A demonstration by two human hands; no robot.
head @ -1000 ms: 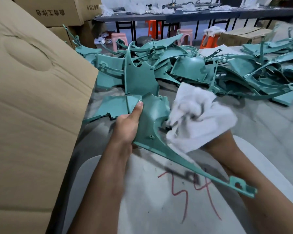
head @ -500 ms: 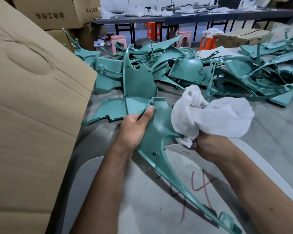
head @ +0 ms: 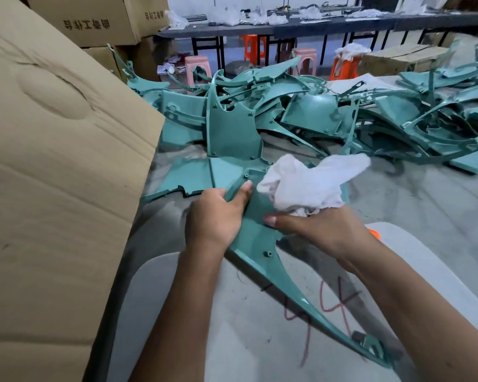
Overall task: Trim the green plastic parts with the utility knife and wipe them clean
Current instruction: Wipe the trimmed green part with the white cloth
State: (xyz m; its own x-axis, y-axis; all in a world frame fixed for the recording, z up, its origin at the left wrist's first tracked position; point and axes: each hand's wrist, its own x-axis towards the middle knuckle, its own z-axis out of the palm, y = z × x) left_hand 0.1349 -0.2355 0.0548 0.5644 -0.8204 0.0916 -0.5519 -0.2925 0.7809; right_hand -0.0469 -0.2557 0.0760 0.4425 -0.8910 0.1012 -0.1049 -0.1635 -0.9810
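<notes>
Hovering over a grey worktop [head: 260, 340], the long curved green plastic part [head: 262, 252] sits in the left hand's [head: 215, 216] clenched grip; the right hand [head: 318, 230] clutches a crumpled white cloth [head: 309, 183] against it. Beyond lies a heap of green plastic parts [head: 315, 117].

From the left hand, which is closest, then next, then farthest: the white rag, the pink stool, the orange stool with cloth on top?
1. White rag: just right of the left hand.
2. Pink stool: far behind, past the green pile.
3. Orange stool: far back right.
</notes>
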